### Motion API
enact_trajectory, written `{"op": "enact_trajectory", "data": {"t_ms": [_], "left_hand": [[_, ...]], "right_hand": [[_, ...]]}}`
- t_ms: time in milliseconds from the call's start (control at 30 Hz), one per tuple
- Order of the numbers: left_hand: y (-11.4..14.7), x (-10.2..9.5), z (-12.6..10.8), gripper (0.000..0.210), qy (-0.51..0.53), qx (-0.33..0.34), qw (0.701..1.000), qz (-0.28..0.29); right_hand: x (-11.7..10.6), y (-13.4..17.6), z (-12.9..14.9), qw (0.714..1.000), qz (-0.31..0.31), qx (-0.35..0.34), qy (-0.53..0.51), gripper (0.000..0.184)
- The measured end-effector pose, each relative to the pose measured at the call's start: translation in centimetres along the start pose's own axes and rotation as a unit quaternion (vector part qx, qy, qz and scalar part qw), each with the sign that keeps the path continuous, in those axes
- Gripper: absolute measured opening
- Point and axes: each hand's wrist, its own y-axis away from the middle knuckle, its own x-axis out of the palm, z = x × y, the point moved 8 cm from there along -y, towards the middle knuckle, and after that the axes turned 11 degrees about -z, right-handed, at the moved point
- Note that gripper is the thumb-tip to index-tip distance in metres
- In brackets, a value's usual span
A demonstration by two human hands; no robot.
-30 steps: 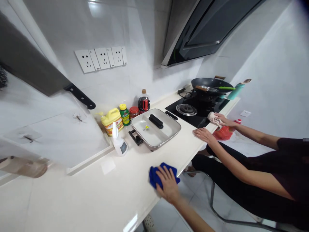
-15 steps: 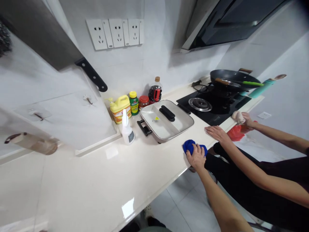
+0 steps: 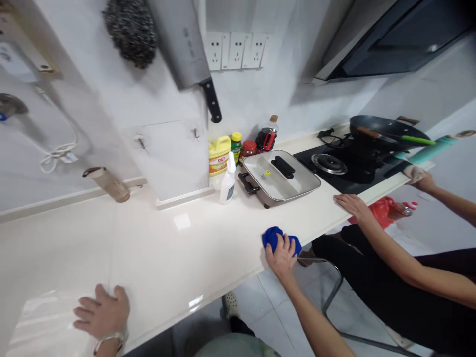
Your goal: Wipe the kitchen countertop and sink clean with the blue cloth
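My left hand [image 3: 104,311], with a bracelet at the wrist, lies flat on the white countertop [image 3: 156,267] at the lower left, fingers spread and nothing in it. Near the front edge, my right hand [image 3: 281,255] presses a bunched blue cloth [image 3: 271,237] against the counter. Behind that cloth stands an electric pan [image 3: 256,196] under a divided lid with a black handle. A white spray bottle [image 3: 227,183] stands upright just left of the pan.
Along the wall stand a yellow jug [image 3: 219,157], a red-lidded jar [image 3: 248,150] and a dark bottle [image 3: 267,135]. A cleaver [image 3: 184,44] hangs above. At right, a co-worker's hand [image 3: 353,206] rests by the cooktop [image 3: 357,181]; their other hand holds a pale cloth [image 3: 414,173]. A wok [image 3: 383,131] sits behind.
My view has swung left. My left hand has come into sight, flat on the counter. The blue cloth under my right hand has shifted left along the counter, away from the co-worker's nearer hand.
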Motion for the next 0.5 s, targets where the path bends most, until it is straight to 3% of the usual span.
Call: {"op": "enact_trajectory", "data": {"t_ms": [167, 300, 367, 500], "left_hand": [[0.7, -1.0, 0.2, 0.07, 0.067, -0.016, 0.997, -0.029], [1.1, -0.4, 1.3, 0.068, 0.083, 0.007, 0.996, 0.012], [1.2, -0.2, 2.3, 0.065, 0.085, 0.052, 0.994, 0.041], [1.5, -0.5, 5.6, 0.057, 0.09, 0.21, 0.968, 0.1]], "right_hand": [[-0.7, 8.6, 6.5, 0.999, 0.026, -0.042, -0.006, 0.064], [-1.2, 15.0, 11.3, 0.996, 0.048, -0.071, -0.022, 0.063], [-1.4, 18.0, 13.4, 0.995, 0.049, -0.081, -0.038, 0.062], [-1.5, 24.0, 17.8, 0.985, 0.038, -0.135, -0.099, 0.063]]}}
